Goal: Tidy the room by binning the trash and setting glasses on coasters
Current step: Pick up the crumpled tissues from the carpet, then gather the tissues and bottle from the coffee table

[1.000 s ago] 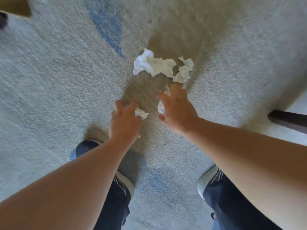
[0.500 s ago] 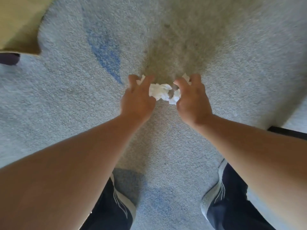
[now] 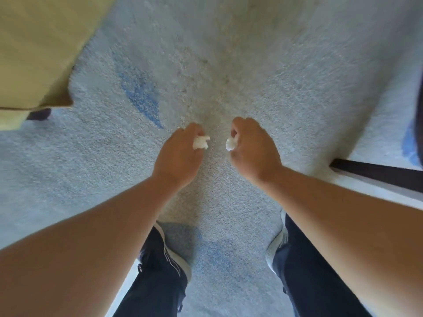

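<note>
My left hand (image 3: 179, 154) is closed around a crumpled white tissue (image 3: 201, 142), a bit of which sticks out past the fingers. My right hand (image 3: 253, 148) is closed on a second white tissue wad (image 3: 230, 144). Both hands hover above the grey-blue carpet (image 3: 274, 76), a short gap between them. No loose paper shows on the carpet. No bin, glass or coaster is in view.
A yellow-green upholstered piece (image 3: 34, 53) with a dark foot (image 3: 39, 114) fills the upper left. A dark furniture leg (image 3: 377, 172) crosses the right edge. My legs and shoes (image 3: 174, 259) stand on the carpet below my arms.
The tissues that lay on the carpet are now inside my two fists. Both hands closed and drew apart, and the view rose away from the floor.
</note>
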Available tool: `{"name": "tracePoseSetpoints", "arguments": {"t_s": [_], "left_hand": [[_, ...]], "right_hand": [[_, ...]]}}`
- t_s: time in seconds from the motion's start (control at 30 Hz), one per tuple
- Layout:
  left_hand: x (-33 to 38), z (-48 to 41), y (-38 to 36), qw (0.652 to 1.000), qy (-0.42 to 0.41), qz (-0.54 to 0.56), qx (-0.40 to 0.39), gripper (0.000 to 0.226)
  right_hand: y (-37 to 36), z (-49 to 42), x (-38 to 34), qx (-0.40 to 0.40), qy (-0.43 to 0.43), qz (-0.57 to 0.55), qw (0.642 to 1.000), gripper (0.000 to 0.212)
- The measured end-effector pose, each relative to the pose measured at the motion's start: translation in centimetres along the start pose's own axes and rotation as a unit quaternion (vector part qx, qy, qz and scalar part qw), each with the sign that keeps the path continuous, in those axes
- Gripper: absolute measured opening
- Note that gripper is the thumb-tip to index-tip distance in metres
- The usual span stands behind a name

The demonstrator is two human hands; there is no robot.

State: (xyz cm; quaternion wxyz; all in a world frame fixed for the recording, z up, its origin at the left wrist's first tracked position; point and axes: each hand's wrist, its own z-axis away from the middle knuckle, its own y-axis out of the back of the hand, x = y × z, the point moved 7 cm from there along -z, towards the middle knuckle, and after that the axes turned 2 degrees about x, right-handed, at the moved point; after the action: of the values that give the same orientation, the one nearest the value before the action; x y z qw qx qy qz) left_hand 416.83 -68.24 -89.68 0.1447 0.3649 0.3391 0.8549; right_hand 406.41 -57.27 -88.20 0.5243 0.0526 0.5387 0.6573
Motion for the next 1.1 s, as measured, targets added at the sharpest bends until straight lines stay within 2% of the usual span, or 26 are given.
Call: {"name": "tracePoseSetpoints", "arguments": {"t_s": [0.13, 0.27, 0.37, 0.5, 0.67, 0.73, 0.83, 1.1], "left_hand": [[6.9, 3.4, 6.9, 1.0, -0.001, -0.012, -0.006, 0.022], [15.2, 7.9, 12.7, 0.999, 0.025, 0.029, -0.009, 0.02], [21.5, 11.1, 16.2, 0.999, 0.017, 0.038, 0.005, 0.02], [29.5, 14.2, 20.0, 1.0, 0.0, 0.012, 0.027, 0.034], [37.3, 16.6, 22.9, 1.0, 0.001, 0.019, 0.02, 0.02], [39.5, 17.2, 23.5, 0.999, 0.003, 0.046, 0.008, 0.019], [42.3, 18.3, 24.2, 0.998, 0.006, 0.06, 0.001, 0.03], [48.5, 22.0, 27.0, 0.994, -0.098, 0.041, -0.023, 0.017]], "right_hand": [[9.7, 4.3, -3.0, 0.014, -0.012, -0.025, 1.0, 0.023], [19.2, 8.9, -5.5, 0.016, -0.039, -0.061, 0.997, 0.026], [26.0, 12.0, -6.9, 0.025, -0.043, -0.084, 0.995, 0.019], [34.7, 15.8, -7.1, 0.065, -0.054, -0.091, 0.992, 0.024], [43.9, 19.8, -4.7, 0.113, -0.074, -0.093, 0.987, 0.009], [46.5, 21.2, -3.4, 0.129, -0.087, -0.106, 0.982, 0.004], [48.9, 22.8, -2.1, 0.14, -0.104, -0.135, 0.975, 0.017], [51.9, 27.5, -4.6, 0.184, -0.164, -0.211, 0.946, 0.026]]}}
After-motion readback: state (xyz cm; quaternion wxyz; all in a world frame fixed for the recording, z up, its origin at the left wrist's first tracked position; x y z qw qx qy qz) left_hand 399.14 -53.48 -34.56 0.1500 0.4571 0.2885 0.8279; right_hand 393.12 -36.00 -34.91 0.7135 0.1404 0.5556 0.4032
